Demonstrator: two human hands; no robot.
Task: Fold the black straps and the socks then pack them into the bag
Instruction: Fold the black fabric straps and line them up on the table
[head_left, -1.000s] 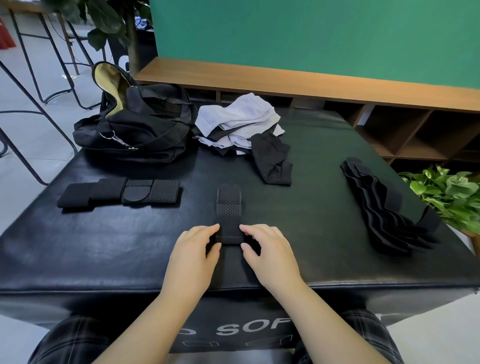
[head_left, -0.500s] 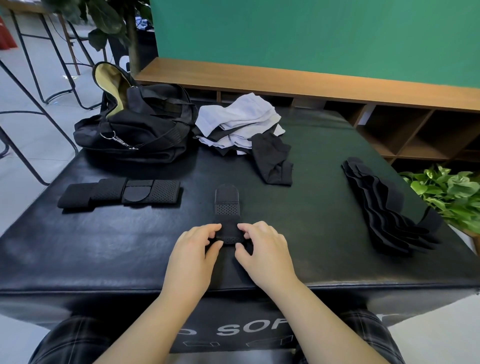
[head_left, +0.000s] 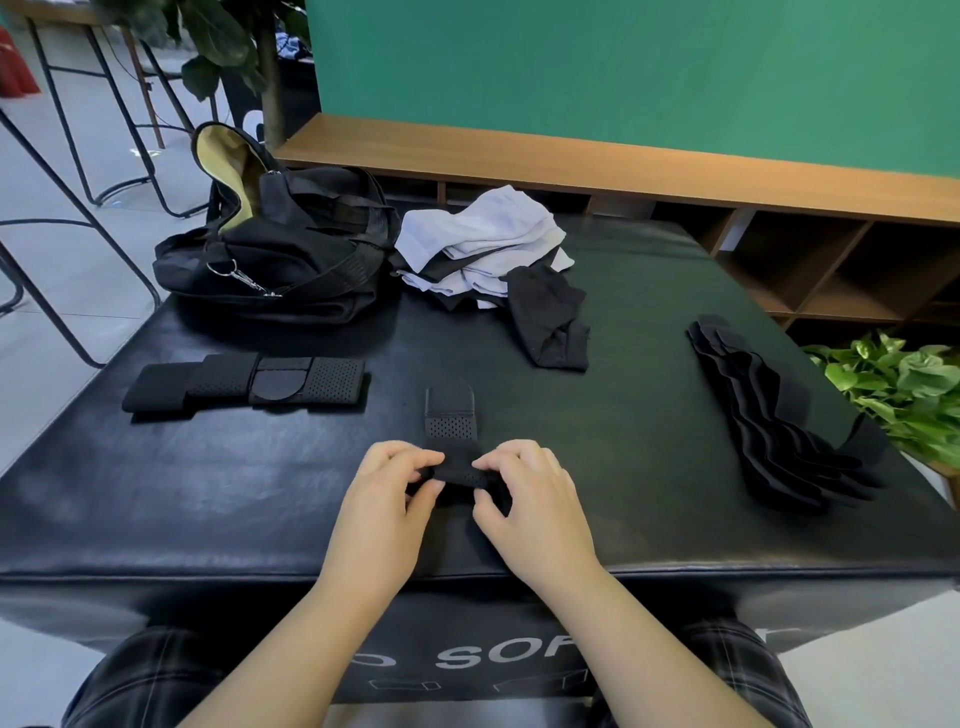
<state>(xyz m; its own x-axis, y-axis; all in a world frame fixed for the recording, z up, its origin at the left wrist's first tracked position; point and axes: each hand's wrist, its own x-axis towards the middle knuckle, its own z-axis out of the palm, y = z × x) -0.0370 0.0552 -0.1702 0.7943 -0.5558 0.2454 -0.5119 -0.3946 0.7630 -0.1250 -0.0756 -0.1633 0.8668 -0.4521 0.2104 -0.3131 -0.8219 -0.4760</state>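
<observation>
Black padded table (head_left: 649, 415), frame centre: near end of black strap (head_left: 451, 431) now lifted, folded over from flat; pinched by left hand (head_left: 387, 499) and right hand (head_left: 524, 499). Fold begun; bag (head_left: 291, 260) upper left.

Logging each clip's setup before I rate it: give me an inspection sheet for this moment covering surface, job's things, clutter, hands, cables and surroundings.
Surface: black padded table, white lettering on its front edge.
Job's things: strap being folded at front centre; folded strap lying flat at left; stack of straps at right; heap of white and black socks at the back; black sock beside it; open black bag back left.
Clutter: nothing seen.
Hands: left hand and right hand each pinch the strap's near end, raised off the table.
Cables: nothing seen.
Surroundings: green wall, wooden shelf, leafy plant at right, metal chair legs at left.
</observation>
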